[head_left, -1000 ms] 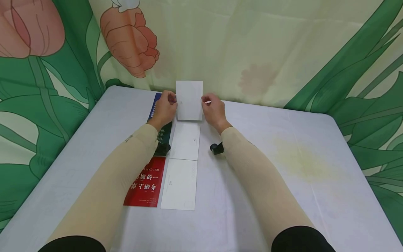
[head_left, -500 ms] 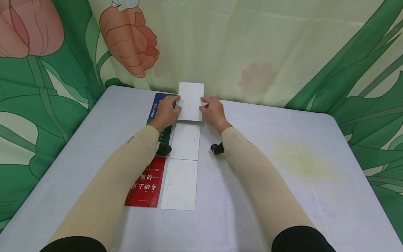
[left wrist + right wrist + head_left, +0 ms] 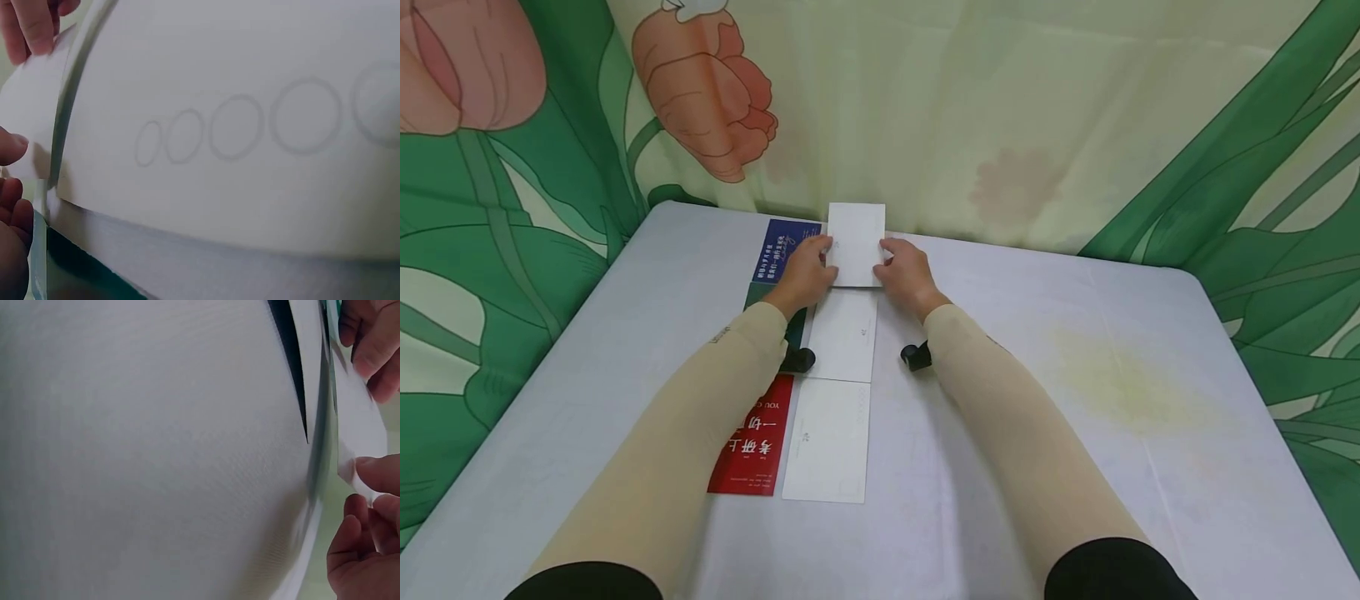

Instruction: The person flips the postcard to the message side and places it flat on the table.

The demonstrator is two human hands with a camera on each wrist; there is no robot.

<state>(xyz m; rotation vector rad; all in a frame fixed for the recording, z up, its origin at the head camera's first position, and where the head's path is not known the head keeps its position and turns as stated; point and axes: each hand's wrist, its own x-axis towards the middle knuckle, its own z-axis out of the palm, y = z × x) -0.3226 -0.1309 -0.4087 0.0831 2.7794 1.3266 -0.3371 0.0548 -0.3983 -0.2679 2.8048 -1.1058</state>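
Near the far table edge, both hands hold a blank-looking white card [image 3: 857, 240] in the head view. My left hand [image 3: 803, 271] pinches its left side with thumb and fingers. Opposite it, my right hand [image 3: 910, 277] pinches the right side. The held card overlaps the top of a white postcard [image 3: 842, 337]; another white postcard [image 3: 825, 442] lies below that one, nearest me. In the right wrist view, the thumb of the right hand [image 3: 369, 550] lies on the card's face [image 3: 359, 428]. The left wrist view has printed ovals on a lying postcard [image 3: 237, 187].
Left of the white cards runs a column of printed cards: blue [image 3: 775, 250] at the back, dark green [image 3: 760, 292] partly under the left arm, red [image 3: 760, 446] in front. A white cloth covers the table [image 3: 1075, 417]. Behind hangs a flowered curtain [image 3: 910, 108].
The held white card has come down and shifted slightly right, its upper edge lower now. My left hand has moved right with it, uncovering more of the blue card.
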